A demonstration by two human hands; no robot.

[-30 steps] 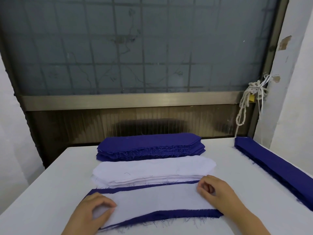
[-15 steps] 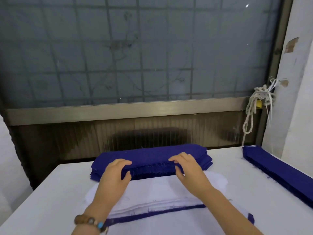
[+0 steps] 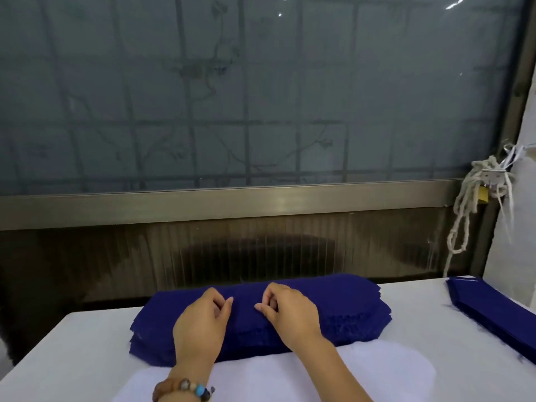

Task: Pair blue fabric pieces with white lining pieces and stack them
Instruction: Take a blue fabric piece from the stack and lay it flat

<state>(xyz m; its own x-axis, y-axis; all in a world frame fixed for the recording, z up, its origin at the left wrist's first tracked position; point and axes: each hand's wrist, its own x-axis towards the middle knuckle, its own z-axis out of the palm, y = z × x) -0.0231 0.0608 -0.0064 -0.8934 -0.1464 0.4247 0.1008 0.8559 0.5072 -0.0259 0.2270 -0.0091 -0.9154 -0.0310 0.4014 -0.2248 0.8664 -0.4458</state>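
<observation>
Now | step: take one piece off the blue stack, far middle of desk, just behind white lining stack | left hand, right hand: fingers curled, tips on top layer, catch unclear | advice: peel a single layer, lift both ends evenly.

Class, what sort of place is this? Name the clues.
Likely a sewing workshop: a stack of cut blue fabric pieces, white lining pieces beside it, and another blue stack on one white table.
</observation>
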